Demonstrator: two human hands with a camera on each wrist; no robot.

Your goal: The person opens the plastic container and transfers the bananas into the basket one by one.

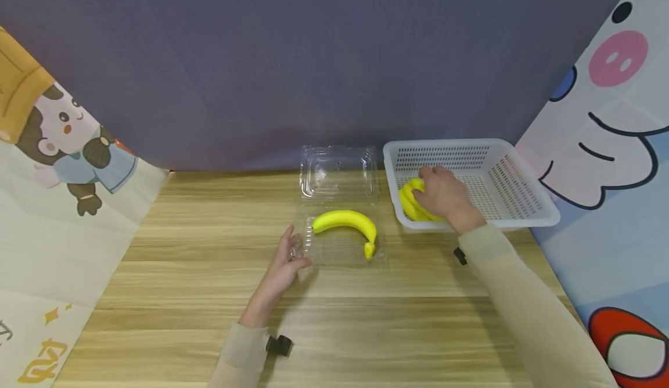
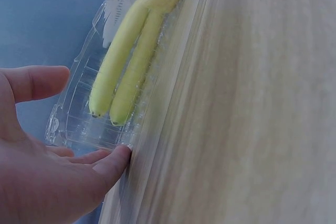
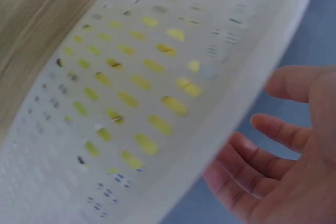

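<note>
A clear plastic clamshell box lies on the table with its lid raised behind it. In it rests a yellow banana, its stem toward the front right. My left hand is at the box's left side, fingertips at the lower edge and thumb spread apart in the left wrist view. Over the left part of a white perforated basket, my right hand reaches down at yellow bananas. Behind the basket wall, the right wrist view shows the right hand's fingers loosely bent, with nothing between them.
The box's clear lid stands near the dark grey partition. Printed cartoon panels flank the wooden table on both sides. The basket's right end reaches close to the right panel.
</note>
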